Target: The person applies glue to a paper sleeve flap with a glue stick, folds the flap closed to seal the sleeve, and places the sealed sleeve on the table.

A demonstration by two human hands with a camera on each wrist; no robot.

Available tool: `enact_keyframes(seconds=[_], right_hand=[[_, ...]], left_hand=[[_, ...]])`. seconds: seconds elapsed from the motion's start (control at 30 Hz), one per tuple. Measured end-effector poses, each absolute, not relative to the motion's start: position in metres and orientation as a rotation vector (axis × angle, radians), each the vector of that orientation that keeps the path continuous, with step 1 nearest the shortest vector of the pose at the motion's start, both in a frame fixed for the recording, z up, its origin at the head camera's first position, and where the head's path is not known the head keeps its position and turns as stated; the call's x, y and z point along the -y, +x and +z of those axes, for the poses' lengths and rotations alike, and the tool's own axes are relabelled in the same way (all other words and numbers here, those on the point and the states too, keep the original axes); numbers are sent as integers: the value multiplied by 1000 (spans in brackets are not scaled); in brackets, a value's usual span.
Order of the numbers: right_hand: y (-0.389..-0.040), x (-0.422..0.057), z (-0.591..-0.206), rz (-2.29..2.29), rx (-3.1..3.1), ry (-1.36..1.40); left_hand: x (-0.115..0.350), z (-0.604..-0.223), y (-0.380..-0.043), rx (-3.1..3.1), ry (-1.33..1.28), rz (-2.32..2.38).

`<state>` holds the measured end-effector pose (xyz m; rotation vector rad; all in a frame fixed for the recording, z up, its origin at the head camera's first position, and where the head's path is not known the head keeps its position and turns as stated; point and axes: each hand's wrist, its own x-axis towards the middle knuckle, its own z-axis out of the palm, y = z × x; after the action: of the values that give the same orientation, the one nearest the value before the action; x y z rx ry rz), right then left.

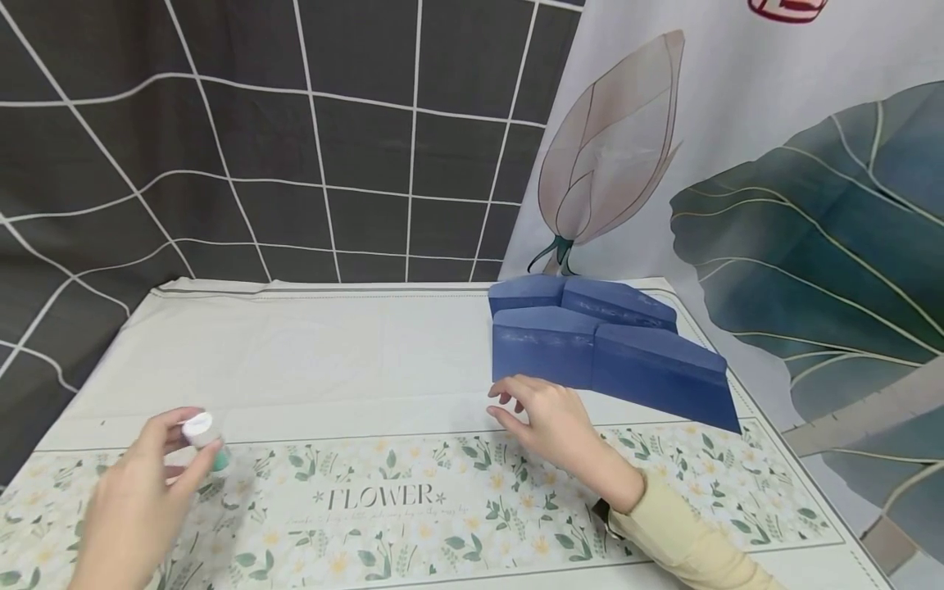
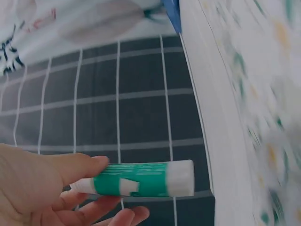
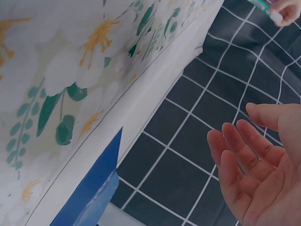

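My left hand (image 1: 140, 492) pinches a glue stick (image 2: 134, 180) between thumb and fingers, above the left part of the table. The glue stick has a green label and white ends; in the head view its white end (image 1: 197, 426) points up. My right hand (image 1: 549, 418) holds nothing. Its fingers are loosely bent over the table, as the right wrist view shows too. Just beyond that hand stands a dark blue divided holder (image 1: 542, 352) with sloping tops, at the table's back right.
A white cloth with a flowered band (image 1: 391, 533) marked FLOWER covers the table. Behind it hangs a dark curtain (image 1: 361, 147) with white grid lines. A pale curtain (image 1: 737, 106) with a bud and large leaf hangs at the right.
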<state>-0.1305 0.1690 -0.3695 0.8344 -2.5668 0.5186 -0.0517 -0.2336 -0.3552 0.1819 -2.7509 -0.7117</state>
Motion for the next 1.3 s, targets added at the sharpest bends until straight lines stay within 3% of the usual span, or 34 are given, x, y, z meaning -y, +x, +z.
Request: enact_keyframes(seconds=[0.2, 0.47, 0.93, 1.3], right_hand=[[-128, -164, -365, 541, 2550, 871], [-116, -153, -353, 567, 2495, 936], [-104, -144, -344, 776, 2533, 955], [-98, -143, -346, 1103, 2581, 978]], left_hand=[[191, -350, -58, 2599, -177, -765], [138, -345, -65, 2558, -445, -754], [81, -343, -75, 2364, -730, -812], [64, -350, -74, 2340, -808, -848]])
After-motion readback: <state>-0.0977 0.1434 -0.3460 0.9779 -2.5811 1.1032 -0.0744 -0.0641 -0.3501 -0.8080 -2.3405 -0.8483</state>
